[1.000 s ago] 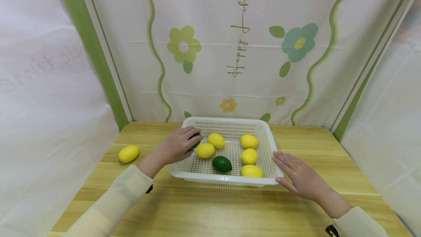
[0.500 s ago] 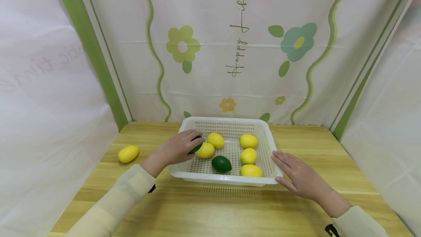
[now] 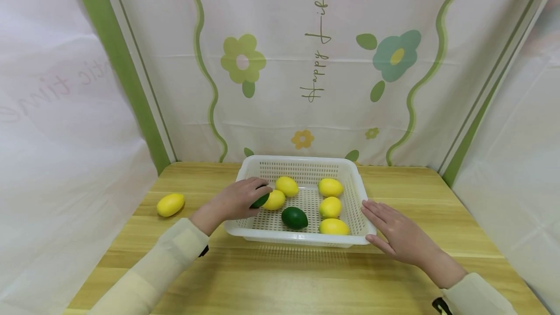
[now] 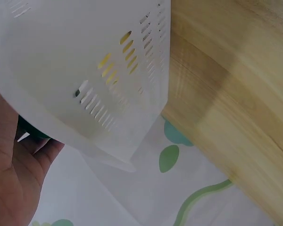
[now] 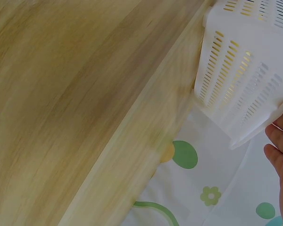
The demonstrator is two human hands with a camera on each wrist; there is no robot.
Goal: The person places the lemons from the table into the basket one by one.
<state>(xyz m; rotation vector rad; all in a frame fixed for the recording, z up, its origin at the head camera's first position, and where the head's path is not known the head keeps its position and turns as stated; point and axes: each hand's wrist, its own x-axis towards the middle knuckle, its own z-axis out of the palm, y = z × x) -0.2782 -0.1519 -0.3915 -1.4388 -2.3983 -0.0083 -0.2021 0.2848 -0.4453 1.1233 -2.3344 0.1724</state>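
My left hand [image 3: 238,199] reaches over the left rim of a white plastic basket [image 3: 302,238] and holds a dark green lime [image 3: 261,201] just inside it. The left wrist view shows only a sliver of that lime [image 4: 32,128] behind the rim. Another lime [image 3: 294,218] lies on the basket floor at the front. Two lemons, one at the back [image 3: 286,186] and one by the held lime [image 3: 274,200], lie on the left. Three more lemons, the middle one [image 3: 330,207] among them, line the right side. My right hand [image 3: 398,235] rests straight fingers against the right rim.
One lemon [image 3: 170,205] lies on the wooden table [image 3: 284,281], left of the basket. Behind the table's back edge hangs a flower-printed curtain [image 3: 280,111], with more white curtain on both sides.
My left hand has moved slightly right and down into the basket with the lime, close to the nearest lemon. The right hand and the other fruit stay put.
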